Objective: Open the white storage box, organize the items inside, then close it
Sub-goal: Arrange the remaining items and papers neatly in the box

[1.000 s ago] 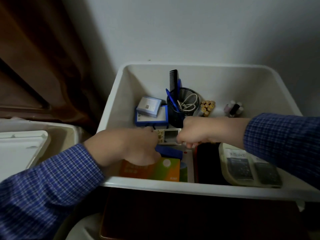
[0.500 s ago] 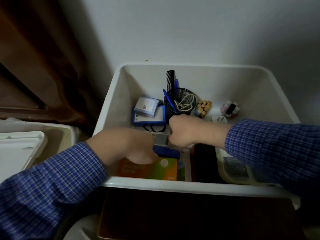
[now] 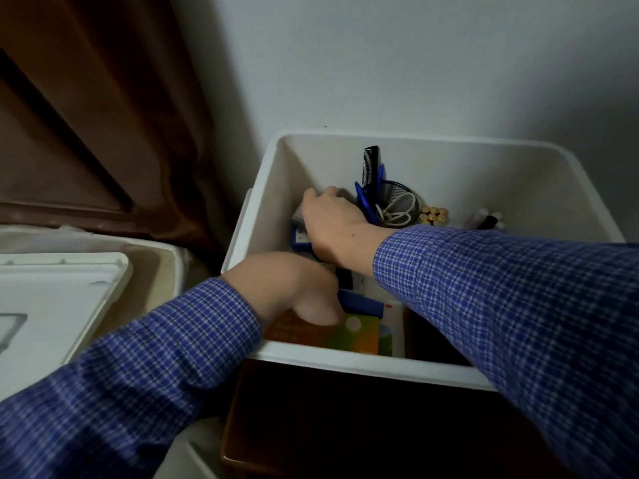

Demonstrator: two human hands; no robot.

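Note:
The white storage box [image 3: 349, 361] stands open against the wall. My right hand [image 3: 337, 224] reaches across to its far left corner, with fingers curled over a small grey box that it mostly hides, on a flat blue case [image 3: 299, 238]. My left hand [image 3: 301, 288] is lower in the box, its fingers curled down at a small dark device [image 3: 344, 279] beside a blue bar [image 3: 361, 302]. An orange and green packet [image 3: 345, 335] lies under that hand. A mesh pen cup [image 3: 401, 202] with a black comb [image 3: 370, 167] stands at the back.
Yellow batteries [image 3: 434, 216] and small bottles [image 3: 485, 217] sit by the back wall of the box. The white lid [image 3: 52, 305] lies on another bin at the left. A brown curtain [image 3: 103, 115] hangs behind it. A dark wooden stand [image 3: 345, 426] carries the box.
My right hand let go of the small device and moved left and back to the grey box in the corner. My left hand stayed low in the box.

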